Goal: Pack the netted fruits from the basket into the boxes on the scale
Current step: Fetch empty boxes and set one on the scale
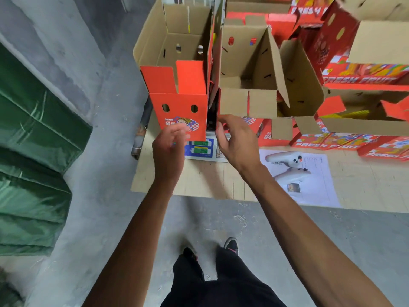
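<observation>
Concrete floor (pixel 106 196), cardboard-covered table (pixel 199 180), two open empty boxes (pixel 245 69) stood on scale (pixel 200 149), left hand (pixel 170 147) and right hand (pixel 234 142) apart, fingers loose, holding nothing, just before boxes.

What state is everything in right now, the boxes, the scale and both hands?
Left box: open, flaps up, nothing visible inside.
Right box: open, flaps up, nothing visible inside.
Scale: on, green displays lit; digits unreadable.
Left hand: blurred at the left box's front, fingers loosely curled; grip unclear.
Right hand: fingers at the right box's near corner; grip unclear.
Boxes at right: stacked.
</observation>
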Motion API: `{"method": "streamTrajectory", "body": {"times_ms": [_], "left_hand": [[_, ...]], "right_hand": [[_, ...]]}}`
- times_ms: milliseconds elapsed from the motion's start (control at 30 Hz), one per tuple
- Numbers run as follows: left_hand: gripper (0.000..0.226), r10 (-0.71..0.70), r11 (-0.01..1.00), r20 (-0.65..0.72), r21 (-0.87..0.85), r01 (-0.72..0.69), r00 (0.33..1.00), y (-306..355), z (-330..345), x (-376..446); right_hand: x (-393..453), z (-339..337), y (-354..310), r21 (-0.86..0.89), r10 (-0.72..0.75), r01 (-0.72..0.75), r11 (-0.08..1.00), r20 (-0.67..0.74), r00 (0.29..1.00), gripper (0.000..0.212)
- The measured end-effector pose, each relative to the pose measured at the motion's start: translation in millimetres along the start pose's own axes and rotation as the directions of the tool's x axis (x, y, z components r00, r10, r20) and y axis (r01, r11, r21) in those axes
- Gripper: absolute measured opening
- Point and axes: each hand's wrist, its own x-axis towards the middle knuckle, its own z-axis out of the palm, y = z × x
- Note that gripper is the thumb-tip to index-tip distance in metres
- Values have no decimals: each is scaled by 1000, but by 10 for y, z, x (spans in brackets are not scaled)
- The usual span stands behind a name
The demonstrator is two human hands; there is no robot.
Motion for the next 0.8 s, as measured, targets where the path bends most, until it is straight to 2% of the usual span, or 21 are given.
{"method": "streamTrajectory", "body": {"times_ms": [133,267,333,400,467,533,600,633,667,733,800], "left_hand": [[21,152,987,-41,-43,-154,988,364,6,310],[24,367,924,11,108,-366,930,568,-6,498],[29,487,842,71,226,-489,871,682,-11,590],[39,549,721,163,403,-563,820,822,0,689],[53,518,575,264,597,-559,814,967,22,806],[62,410,474,342,712,-518,845,1093,30,916],[48,333,490,375,715,-499,865,1210,40,1008],[40,320,542,378,679,-495,869,1266,35,1051],[42,315,611,354,634,-474,881,1324,37,1087],[46,280,725,291,560,-400,915,1411,31,1159],[41,172,744,317,579,-334,933,1464,42,1241]], "right_hand": [[334,-276,-226,-1,-99,100,995,-91,991,15],[507,-432,-234,-110,-187,178,978,-76,979,13],[595,-476,-184,-160,-236,222,962,-73,969,15],[683,-502,-117,-252,-240,220,942,-52,969,20],[729,-533,-39,-337,-159,134,932,-47,986,26],[721,-598,37,-277,-49,15,961,-113,992,35],[712,-688,95,-85,59,-81,993,-233,971,39],[728,-729,123,-39,95,-109,993,-261,960,39],[767,-762,154,-66,98,-120,991,-262,960,38],[875,-776,235,-225,49,-79,971,-136,990,33],[960,-745,303,-307,41,-9,952,99,994,25]]}}
